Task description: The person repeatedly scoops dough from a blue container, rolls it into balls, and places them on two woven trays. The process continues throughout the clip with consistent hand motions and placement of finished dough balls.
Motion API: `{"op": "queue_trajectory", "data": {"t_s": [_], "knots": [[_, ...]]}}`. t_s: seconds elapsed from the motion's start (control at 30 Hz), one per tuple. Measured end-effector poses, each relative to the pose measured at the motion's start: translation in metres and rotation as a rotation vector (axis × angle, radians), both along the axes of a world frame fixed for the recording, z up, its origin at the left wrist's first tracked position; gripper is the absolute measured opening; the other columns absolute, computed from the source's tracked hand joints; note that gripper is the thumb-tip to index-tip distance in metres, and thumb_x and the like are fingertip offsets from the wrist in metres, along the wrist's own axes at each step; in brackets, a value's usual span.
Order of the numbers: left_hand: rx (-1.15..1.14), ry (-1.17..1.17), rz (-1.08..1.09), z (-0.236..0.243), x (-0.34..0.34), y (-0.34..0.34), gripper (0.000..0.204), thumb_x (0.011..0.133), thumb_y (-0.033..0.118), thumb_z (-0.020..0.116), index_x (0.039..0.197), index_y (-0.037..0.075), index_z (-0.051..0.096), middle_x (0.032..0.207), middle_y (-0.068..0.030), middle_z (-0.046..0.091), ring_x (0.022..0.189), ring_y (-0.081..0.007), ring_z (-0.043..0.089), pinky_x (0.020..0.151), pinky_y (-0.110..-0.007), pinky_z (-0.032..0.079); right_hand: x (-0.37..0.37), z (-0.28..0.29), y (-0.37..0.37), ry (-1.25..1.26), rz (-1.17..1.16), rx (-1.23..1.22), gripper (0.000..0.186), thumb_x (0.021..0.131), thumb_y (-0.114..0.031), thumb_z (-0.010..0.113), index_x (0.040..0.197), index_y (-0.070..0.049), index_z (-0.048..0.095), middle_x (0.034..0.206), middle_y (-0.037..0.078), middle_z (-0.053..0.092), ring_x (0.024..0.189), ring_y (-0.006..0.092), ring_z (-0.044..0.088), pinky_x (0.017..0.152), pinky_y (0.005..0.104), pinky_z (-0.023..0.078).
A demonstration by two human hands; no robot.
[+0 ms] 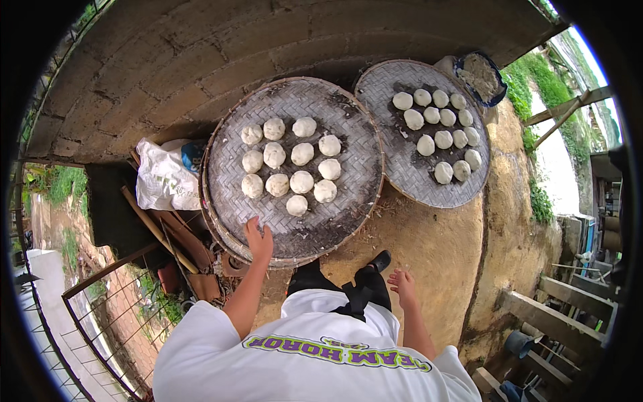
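Two round woven bamboo trays lie before me, the nearer tray (341, 224) at left and the farther tray (375, 87) to its right. Off-white, lumpy balls (302, 153), dough-like in look, sit in loose rows on the nearer one. Similar balls (443, 139) are grouped on the farther one. My left hand (258, 240) is over the front left rim of the nearer tray, fingers apart and holding nothing; whether it touches the weave I cannot tell. Away from both trays, my right hand (403, 284) hangs beside my leg, empty with fingers loosely parted.
A dark-rimmed basin (481, 77) of pale, crumbly stuff stands beyond the farther tray. A block wall (201, 60) runs behind. At left are a white sack (164, 177), wooden poles (157, 228) and a metal grille (114, 321). Wooden beams (549, 315) fill the lower right.
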State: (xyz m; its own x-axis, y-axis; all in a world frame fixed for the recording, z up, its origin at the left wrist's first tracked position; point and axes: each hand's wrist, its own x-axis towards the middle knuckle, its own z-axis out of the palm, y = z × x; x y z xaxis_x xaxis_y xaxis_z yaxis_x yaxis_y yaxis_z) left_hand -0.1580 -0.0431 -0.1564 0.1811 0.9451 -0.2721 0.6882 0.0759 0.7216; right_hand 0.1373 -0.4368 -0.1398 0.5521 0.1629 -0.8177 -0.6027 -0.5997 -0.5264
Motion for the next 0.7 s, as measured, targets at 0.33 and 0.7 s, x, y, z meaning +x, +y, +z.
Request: {"op": "queue_trajectory", "data": {"t_s": [0.33, 0.7], "knots": [[-0.231, 0.599, -0.300, -0.061, -0.054, -0.267, 0.022, 0.084, 0.013, 0.069, 0.102, 0.006, 0.060, 0.104, -0.0200, 0.059, 0.095, -0.0377, 0.059, 0.083, -0.048, 0.049, 0.067, -0.041, -0.314, -0.079, -0.091, -0.183, 0.035, 0.098, -0.029, 0.066, 0.114, 0.002, 0.067, 0.095, 0.011, 0.072, 0.077, 0.0182, 0.069, 0.068, 0.0327, 0.055], [-0.518, -0.033, -0.052, -0.049, 0.263, -0.326, 0.026, 0.094, 0.029, 0.064, 0.103, 0.005, 0.068, 0.084, -0.0048, 0.070, 0.068, -0.0149, 0.063, 0.055, -0.034, 0.048, 0.308, -0.060, -0.320, -0.313, 0.280, -0.084, 0.041, 0.098, -0.032, 0.065, 0.120, 0.002, 0.068, 0.106, 0.016, 0.074, 0.093, 0.0240, 0.071, 0.082, 0.0363, 0.057]]}}
